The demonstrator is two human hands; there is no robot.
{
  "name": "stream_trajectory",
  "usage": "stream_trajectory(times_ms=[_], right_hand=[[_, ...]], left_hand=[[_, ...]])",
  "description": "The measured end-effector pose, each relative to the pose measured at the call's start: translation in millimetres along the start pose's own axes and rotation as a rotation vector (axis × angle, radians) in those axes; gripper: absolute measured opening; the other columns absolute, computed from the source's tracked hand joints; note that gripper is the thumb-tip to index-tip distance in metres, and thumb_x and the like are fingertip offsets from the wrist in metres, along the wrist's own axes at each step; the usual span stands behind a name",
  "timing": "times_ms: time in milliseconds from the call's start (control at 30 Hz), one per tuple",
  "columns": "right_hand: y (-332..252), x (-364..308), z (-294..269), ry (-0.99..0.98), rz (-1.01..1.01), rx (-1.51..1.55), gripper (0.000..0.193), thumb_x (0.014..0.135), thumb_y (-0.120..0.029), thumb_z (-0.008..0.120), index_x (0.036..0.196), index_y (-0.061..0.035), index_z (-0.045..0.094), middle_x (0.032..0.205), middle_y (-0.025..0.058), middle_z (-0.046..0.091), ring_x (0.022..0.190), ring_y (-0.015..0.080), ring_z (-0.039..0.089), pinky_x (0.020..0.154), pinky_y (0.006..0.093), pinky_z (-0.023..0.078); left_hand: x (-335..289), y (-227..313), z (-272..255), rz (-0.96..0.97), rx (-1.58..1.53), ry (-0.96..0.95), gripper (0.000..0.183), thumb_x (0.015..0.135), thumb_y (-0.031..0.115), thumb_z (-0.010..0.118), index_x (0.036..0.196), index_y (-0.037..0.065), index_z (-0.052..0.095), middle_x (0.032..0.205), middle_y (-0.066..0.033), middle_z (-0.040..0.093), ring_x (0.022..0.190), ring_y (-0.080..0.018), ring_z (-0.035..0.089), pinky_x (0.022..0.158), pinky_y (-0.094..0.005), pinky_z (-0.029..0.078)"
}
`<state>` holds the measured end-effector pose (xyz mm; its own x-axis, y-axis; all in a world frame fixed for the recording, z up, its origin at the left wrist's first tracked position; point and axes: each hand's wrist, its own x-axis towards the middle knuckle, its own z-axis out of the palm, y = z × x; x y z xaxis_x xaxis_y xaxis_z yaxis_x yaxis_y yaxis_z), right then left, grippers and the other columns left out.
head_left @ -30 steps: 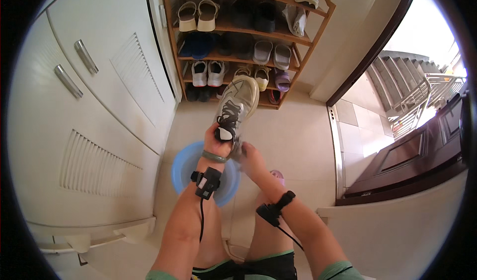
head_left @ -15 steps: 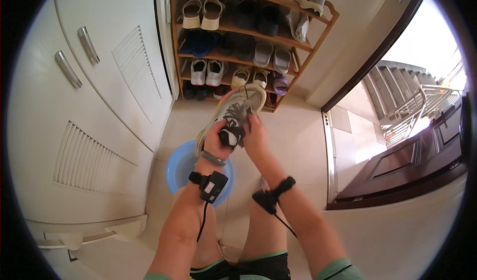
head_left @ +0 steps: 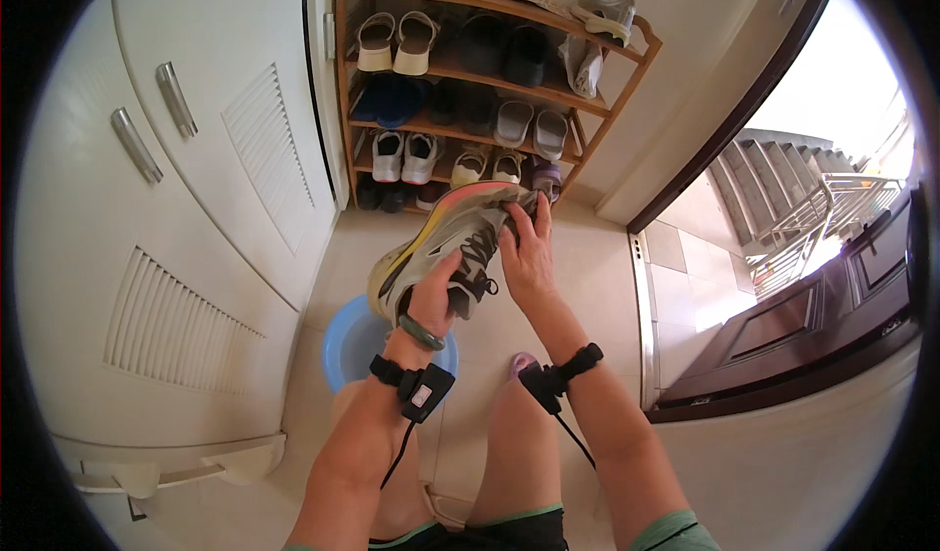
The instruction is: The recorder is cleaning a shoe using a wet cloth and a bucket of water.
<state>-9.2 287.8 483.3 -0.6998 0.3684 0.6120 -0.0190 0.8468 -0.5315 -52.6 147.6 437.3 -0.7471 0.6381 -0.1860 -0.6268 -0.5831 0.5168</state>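
So there's a grey mesh running sneaker with dark laces and a yellow-and-pink stripe along its thick pale sole (head_left: 446, 248), held up in the air in front of the person, tipped on its side so the sole edge faces up and left and the laces face the right hand. The left hand (head_left: 434, 301) is wrapped around the lower part of the shoe near the heel, fingers clamped on it, with a green bangle and a black strapped sensor on that wrist. The right hand (head_left: 527, 257) is gripping the upper end of the shoe, fingers curled over the top edge by the tongue, and it's got a black wrist strap with a cable too. Right below the shoe, on the pale tiled floor (head_left: 587, 287), sits a round light-blue plastic basin (head_left: 345, 347), partly hidden by the left forearm. The person's bare knees are down at the bottom. Just behind the shoe is a wooden shoe rack with several shelves (head_left: 607, 111), packed with sandals, slippers and sneakers. To the left there's a white cabinet with louvred panels and silver bar handles (head_left: 166, 208), and off to the right a dark brown open door (head_left: 793, 345) with outdoor stairs beyond it.
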Motion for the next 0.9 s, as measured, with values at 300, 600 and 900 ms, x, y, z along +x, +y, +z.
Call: stream_trajectory(times_ms=[300,600,900], right_hand=[[11.6,44.1,1.8,0.124,0.24,0.049,0.034,0.093,-0.023,0.037,0.113,-0.001,0.053,0.108,0.0201,0.053,0.101,0.0371,0.049,0.088,0.0456,0.039],[61.4,60.2,7.1,-0.116,1.138,1.111,0.035,0.091,-0.033,0.044,0.111,-0.006,0.054,0.094,0.0119,0.059,0.078,0.0281,0.059,0.064,0.0438,0.047],[29.4,57.0,-16.8,0.268,0.857,1.245,0.025,0.091,-0.019,0.043,0.11,-0.0038,0.05,0.11,0.014,0.057,0.094,0.0299,0.059,0.077,0.0455,0.05]], left_hand=[[-17.6,8.0,10.0,-0.009,0.192,-0.053,0.023,0.086,0.018,0.061,0.105,0.005,0.058,0.087,-0.0017,0.062,0.07,-0.0107,0.059,0.057,-0.0234,0.048],[-15.1,13.5,-1.1,-0.012,0.029,-0.108,0.029,0.09,0.02,0.054,0.112,0.0,0.055,0.098,-0.0071,0.063,0.081,-0.0161,0.063,0.068,-0.028,0.052],[-4.7,13.8,-15.8,-0.007,-0.188,-0.188,0.033,0.092,0.02,0.049,0.117,-0.002,0.049,0.106,-0.0108,0.061,0.089,-0.0201,0.062,0.075,-0.0309,0.053]])
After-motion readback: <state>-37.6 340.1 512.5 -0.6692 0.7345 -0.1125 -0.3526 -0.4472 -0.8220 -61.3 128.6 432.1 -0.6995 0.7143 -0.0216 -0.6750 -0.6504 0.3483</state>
